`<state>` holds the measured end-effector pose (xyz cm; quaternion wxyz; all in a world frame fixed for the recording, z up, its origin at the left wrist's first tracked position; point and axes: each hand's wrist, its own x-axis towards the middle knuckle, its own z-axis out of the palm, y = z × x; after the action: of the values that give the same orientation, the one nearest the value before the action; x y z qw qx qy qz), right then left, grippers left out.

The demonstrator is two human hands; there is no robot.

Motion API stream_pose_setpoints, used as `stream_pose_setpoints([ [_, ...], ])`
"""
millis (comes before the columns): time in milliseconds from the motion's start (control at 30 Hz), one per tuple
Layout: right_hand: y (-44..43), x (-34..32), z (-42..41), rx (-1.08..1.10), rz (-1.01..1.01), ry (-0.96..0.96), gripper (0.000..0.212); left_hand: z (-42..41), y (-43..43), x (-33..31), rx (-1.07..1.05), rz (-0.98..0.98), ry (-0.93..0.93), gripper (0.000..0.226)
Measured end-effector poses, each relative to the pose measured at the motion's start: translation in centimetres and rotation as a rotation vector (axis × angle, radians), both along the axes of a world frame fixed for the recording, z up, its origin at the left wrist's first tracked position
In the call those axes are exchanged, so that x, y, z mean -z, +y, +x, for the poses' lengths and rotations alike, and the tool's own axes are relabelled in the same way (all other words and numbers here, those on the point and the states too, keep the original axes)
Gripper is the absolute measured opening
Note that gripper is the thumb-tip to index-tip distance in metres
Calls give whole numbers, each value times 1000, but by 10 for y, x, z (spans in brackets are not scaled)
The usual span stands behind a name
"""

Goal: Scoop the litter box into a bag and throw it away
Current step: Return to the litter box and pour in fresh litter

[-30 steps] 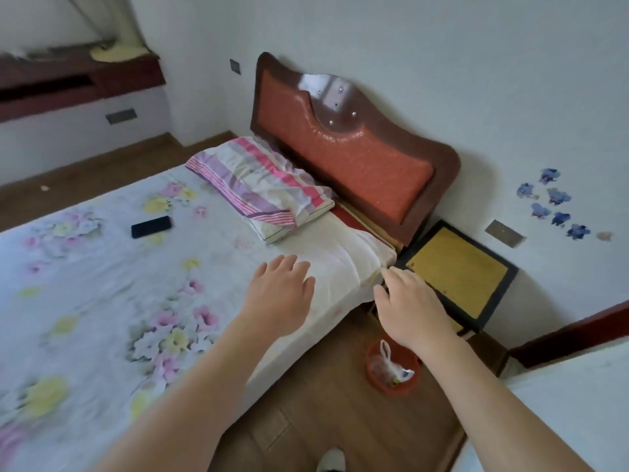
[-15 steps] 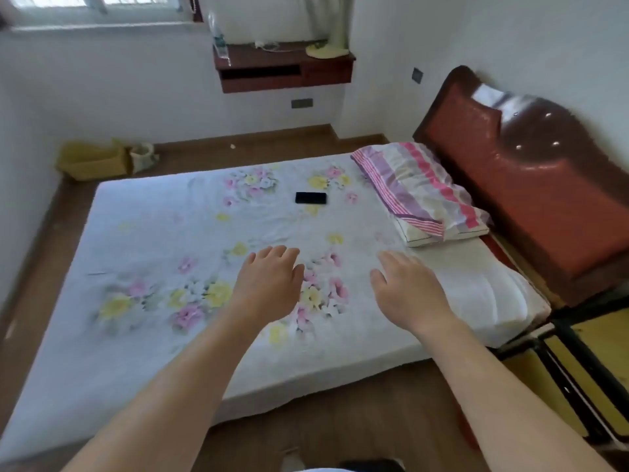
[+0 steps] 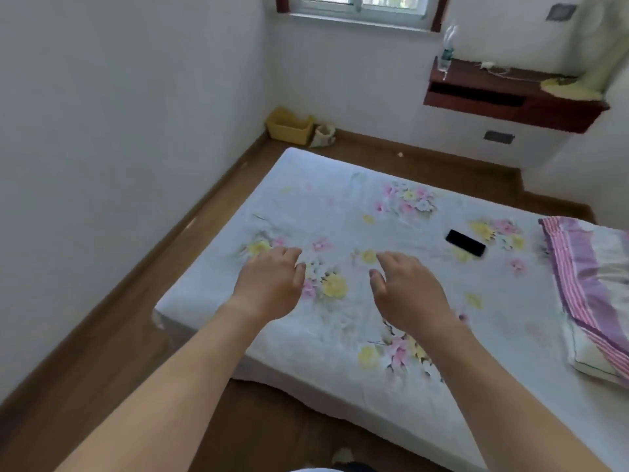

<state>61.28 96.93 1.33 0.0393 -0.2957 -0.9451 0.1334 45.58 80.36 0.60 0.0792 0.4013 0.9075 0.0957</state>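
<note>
A phone lies on the bed, left of the pillow. Behind the bed's far corner stands a box, a sack just right of it.

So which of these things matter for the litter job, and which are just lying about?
Job: yellow box in the corner, likely the litter box; pale bag beside it; left hand, right hand, both empty.
Lying about: black phone, striped pillow, bottle, shelf.

Matt floral cloth sheet, glossy black phone, smooth wood-look floor, yellow plastic bin
</note>
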Motion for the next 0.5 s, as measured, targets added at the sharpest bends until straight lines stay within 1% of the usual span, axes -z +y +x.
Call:
stream_pose_setpoints([
  [233, -35, -3, -105, -364, 45, 26, 36, -44, -77, -6, -326, -18, 20, 40],
  [367, -75, -3, -155, -511, 50, 14, 37, -62, -131, -5, -484, -18, 24, 37],
  [500, -127, 2, -207, -630, 33, 12, 35, -84, -192, -3, -594, -3, 56, 38],
])
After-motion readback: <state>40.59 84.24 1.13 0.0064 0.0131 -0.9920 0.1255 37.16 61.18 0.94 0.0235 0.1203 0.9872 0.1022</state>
